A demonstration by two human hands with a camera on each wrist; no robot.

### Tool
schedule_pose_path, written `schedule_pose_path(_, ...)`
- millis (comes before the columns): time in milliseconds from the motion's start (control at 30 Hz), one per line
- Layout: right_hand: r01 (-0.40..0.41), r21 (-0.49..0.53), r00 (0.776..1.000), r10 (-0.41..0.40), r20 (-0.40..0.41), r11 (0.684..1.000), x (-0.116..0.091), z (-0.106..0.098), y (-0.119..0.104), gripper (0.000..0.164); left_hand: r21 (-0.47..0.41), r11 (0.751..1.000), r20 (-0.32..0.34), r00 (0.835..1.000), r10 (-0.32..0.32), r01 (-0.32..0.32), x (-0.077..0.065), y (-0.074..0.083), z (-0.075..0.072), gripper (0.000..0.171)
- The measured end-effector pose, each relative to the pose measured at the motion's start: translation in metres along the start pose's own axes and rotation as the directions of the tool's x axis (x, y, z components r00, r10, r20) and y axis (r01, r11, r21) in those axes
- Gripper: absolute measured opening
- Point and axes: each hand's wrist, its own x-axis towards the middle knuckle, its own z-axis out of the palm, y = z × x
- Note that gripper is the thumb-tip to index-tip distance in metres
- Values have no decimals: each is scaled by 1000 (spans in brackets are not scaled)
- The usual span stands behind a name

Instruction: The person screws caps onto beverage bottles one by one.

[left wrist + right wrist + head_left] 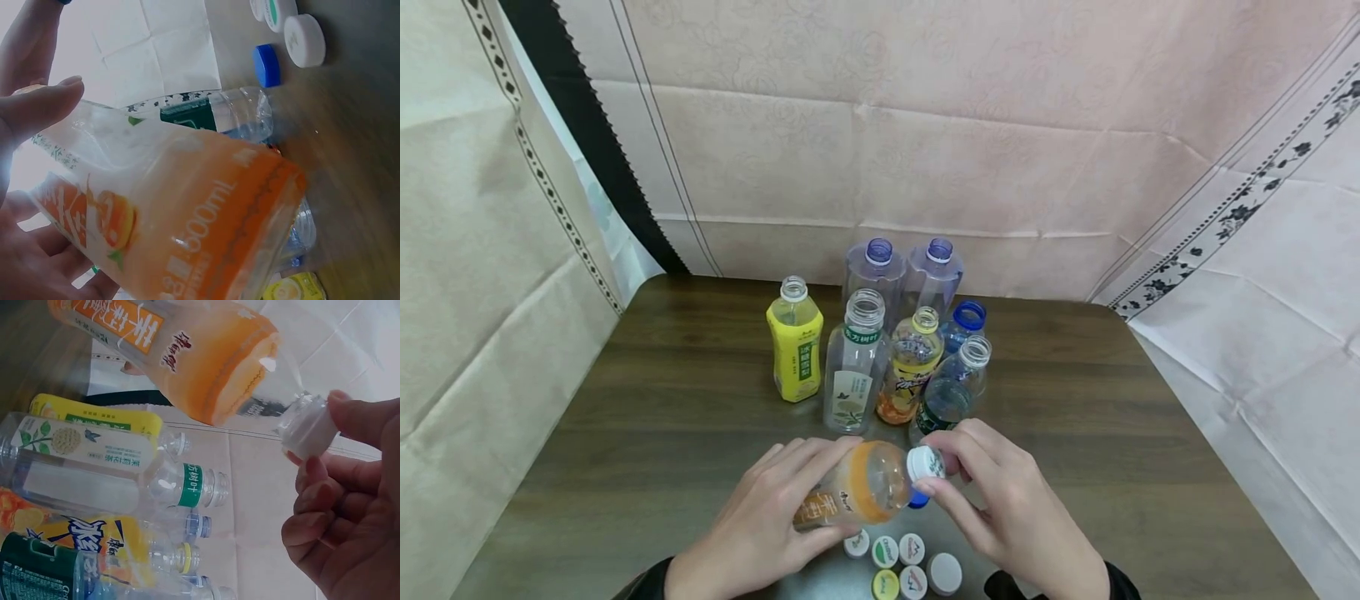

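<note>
My left hand grips a clear plastic bottle with an orange label, held tilted with its neck toward the right. In the left wrist view the bottle's base and the "500mL" print on its label face the camera. Thumb and fingers of my right hand pinch the white cap at the bottle's mouth. Seen from the right wrist, the cap sits at the neck, fingertips on its sides. Just below the neck, a blue cap is mostly hidden.
Several uncapped bottles stand beyond my hands: a yellow-labelled one, a clear tea bottle, an orange-drink one, a green-labelled one and purple-tinted ones behind. Loose white caps and a yellow-green cap lie in front.
</note>
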Motion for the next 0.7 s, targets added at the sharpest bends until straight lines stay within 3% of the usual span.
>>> schedule_pose_path(333, -9, 67, 1000, 7, 23, 998, 1, 1, 3, 49, -47, 996, -34, 997, -72, 70, -2, -6, 1, 84)
schedule_pose_path(500, -29, 78, 999, 27, 27, 997, 0, -1, 4, 49, -136, 977, -80, 981, -175, 163, -6, -18, -3, 88)
schedule_pose_path(700, -44, 78, 998, 41, 38, 996, 0, -2, 6, 45, -223, 944, -135, 951, -279, 245, -9, -42, -16, 86)
